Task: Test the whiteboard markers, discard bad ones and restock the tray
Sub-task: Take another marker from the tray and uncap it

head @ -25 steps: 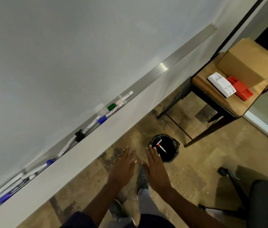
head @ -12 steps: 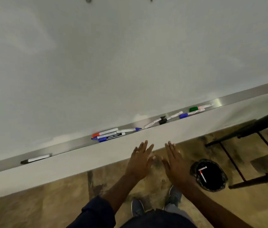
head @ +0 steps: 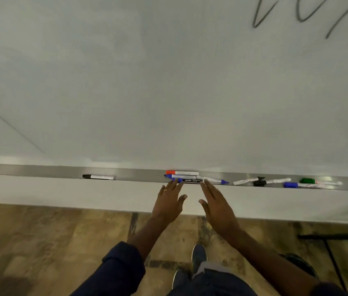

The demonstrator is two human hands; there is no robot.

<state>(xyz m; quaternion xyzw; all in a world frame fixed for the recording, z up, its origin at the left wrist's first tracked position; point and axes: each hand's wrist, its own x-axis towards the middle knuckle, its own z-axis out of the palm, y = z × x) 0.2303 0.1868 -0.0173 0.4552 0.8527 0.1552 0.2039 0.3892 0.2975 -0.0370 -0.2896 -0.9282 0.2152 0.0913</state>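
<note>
Dark shoes (head: 198,256) stand on worn wooden floor (head: 40,242), black metal frame (head: 335,238) rightward.

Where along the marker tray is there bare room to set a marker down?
Bare tray runs left of the lone black marker, and also between it and the bunched markers mid-tray. From that bunch rightward to the green marker it is crowded.

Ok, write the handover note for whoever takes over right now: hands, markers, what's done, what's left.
Left hand and right hand: both open, fingers straight, holding nothing, reaching to the middle marker cluster in the tray.
Also in tray: lone black marker left, a further group right.
Done: black strokes on the whiteboard, top right.
Left: pick up, test, discard bad ones, restock.
</note>
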